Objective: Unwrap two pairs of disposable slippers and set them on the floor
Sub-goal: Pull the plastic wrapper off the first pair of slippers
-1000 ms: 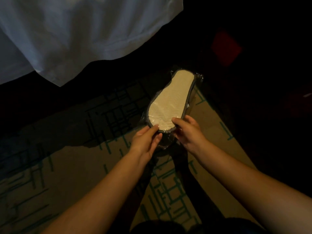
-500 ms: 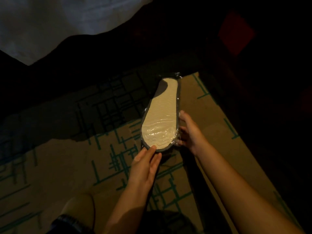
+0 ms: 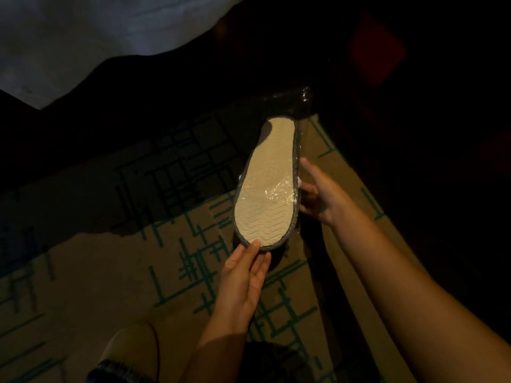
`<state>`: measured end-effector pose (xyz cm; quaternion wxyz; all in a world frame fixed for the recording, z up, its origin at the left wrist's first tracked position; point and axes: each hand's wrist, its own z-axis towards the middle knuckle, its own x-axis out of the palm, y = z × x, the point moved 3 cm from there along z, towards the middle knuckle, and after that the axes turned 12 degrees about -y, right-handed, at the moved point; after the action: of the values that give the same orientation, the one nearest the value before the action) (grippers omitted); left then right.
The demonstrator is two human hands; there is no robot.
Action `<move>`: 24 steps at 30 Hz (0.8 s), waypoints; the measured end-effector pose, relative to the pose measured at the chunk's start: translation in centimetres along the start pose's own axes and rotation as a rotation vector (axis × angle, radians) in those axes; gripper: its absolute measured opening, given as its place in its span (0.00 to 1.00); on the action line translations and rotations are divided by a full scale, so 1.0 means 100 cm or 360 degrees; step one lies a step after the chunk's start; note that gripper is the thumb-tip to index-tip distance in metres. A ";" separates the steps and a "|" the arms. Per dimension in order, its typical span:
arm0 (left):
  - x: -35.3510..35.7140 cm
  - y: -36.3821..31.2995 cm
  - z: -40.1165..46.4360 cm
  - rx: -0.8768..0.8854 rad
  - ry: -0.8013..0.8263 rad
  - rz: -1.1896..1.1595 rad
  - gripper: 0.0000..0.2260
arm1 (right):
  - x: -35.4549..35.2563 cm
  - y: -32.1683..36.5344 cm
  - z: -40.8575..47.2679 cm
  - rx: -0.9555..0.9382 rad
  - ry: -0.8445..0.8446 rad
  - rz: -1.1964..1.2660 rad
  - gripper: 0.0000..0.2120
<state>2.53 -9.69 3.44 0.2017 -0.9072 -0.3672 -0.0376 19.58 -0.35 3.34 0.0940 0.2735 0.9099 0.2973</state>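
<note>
A wrapped pair of disposable slippers [image 3: 266, 186] is held above the carpet, its beige ridged sole facing up inside clear plastic wrap [image 3: 297, 106] that sticks out loose past the far end. My left hand [image 3: 243, 280] pinches the near, wide end of the pack with thumb on top. My right hand [image 3: 322, 194] holds the pack's right edge, fingers spread along it and partly behind it. No second pack is in view.
The floor is tan carpet with green line patterns [image 3: 193, 272]. A white bed sheet [image 3: 96, 37] hangs at the top left over a dark bed base. My knee [image 3: 130, 352] shows at the bottom. The right side is dark floor with a dim red patch [image 3: 376, 48].
The pack has swung from slanting right to nearly straight ahead. My right hand slid from the near end to the pack's right edge. The camera view has dipped toward the floor.
</note>
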 end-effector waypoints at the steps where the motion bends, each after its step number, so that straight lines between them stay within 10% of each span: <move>1: 0.000 0.000 0.001 0.0013 0.0027 0.0033 0.06 | -0.002 -0.008 -0.001 0.0003 -0.0015 0.0005 0.17; 6: -0.015 0.006 0.004 0.0058 0.0126 0.0182 0.08 | -0.005 -0.008 0.003 -0.0233 -0.0202 0.0050 0.03; 16: -0.082 0.019 0.007 -0.0189 0.0070 0.0245 0.08 | -0.049 0.052 0.049 -0.0536 -0.0345 -0.0197 0.13; 19: -0.098 0.015 0.011 -0.0186 0.0114 0.0240 0.28 | -0.067 0.048 0.058 -0.0522 -0.0391 -0.0281 0.11; 24: -0.100 0.007 0.018 -0.0083 0.0086 0.0081 0.26 | -0.086 0.029 0.064 -0.0402 -0.0361 -0.0471 0.13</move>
<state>-4.37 -15.98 -0.59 0.1886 -0.9200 -0.3372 -0.0664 30.10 -0.03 -0.05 0.2719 0.1546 0.8793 0.3592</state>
